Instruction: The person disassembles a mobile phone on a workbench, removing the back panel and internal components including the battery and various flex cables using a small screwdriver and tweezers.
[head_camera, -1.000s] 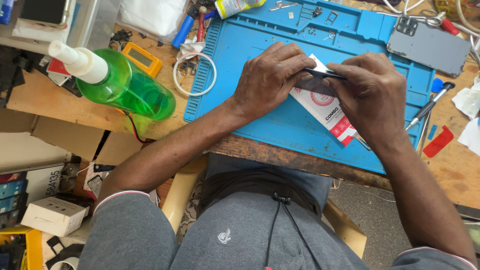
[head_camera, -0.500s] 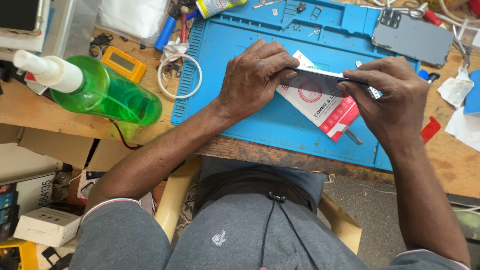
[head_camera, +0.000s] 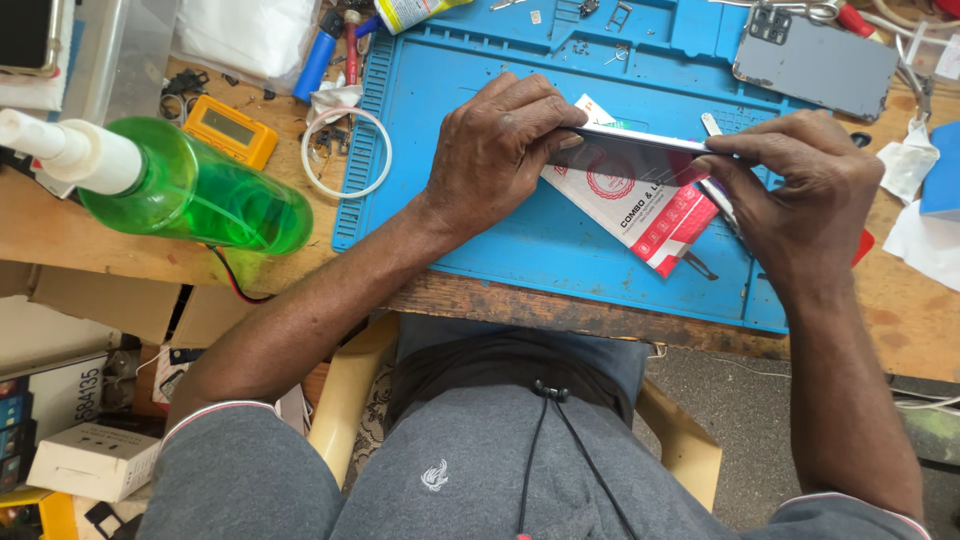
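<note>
My left hand and my right hand grip the two ends of a thin flat phone, held edge-up over the blue work mat. The left fingers pinch its left end, the right fingers its right end. Under the phone lies a white and red printed packet on the mat. A slim tool lies beside the packet, partly hidden by my right hand.
A green spray bottle lies on the wooden bench at left, with a yellow meter and a white ring of cable beside it. A grey phone back rests at the mat's top right. Tissues, small tools and screws line the far edge.
The camera view has shifted, so the mat and bottle sit lower and further left in the picture. Both hands keep their hold on the phone, which stays above the packet.
</note>
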